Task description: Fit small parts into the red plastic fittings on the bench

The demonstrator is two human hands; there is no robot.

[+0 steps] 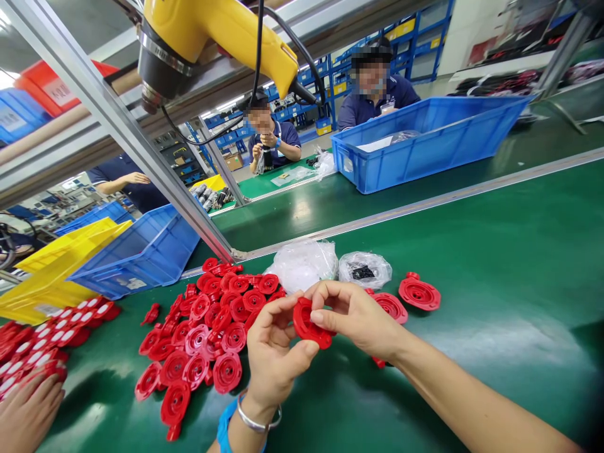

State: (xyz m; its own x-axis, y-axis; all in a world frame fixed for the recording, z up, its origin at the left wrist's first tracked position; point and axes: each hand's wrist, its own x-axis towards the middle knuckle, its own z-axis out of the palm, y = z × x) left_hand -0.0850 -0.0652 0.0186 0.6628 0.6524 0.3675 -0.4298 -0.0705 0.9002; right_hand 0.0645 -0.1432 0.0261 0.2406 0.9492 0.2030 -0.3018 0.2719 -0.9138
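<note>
Your left hand [274, 349] comes up from the near edge of the green table [495, 302], palm turned toward you, wrist bent back, with a silver bangle [257, 420] and a blue band [225, 428] around the wrist. Its thumb and fingers are curled around the lower left rim of a red round plastic part [309, 324], which you hold just above the table surface near its near edge. Your right hand [356, 318] reaches in from the right, forearm laid low across the table, and its thumb and forefinger are pinching the top right of the same part, the other fingers arched over it. Just left of your hands lies a heap of matching red parts [212, 327]; two more red discs [419, 292] sit just beyond your right hand. Behind them lie two clear plastic bags [306, 264]. A yellow power tool [207, 38] hangs overhead from the metal frame, and a blue bin [425, 141] stands toward the far edge.
</note>
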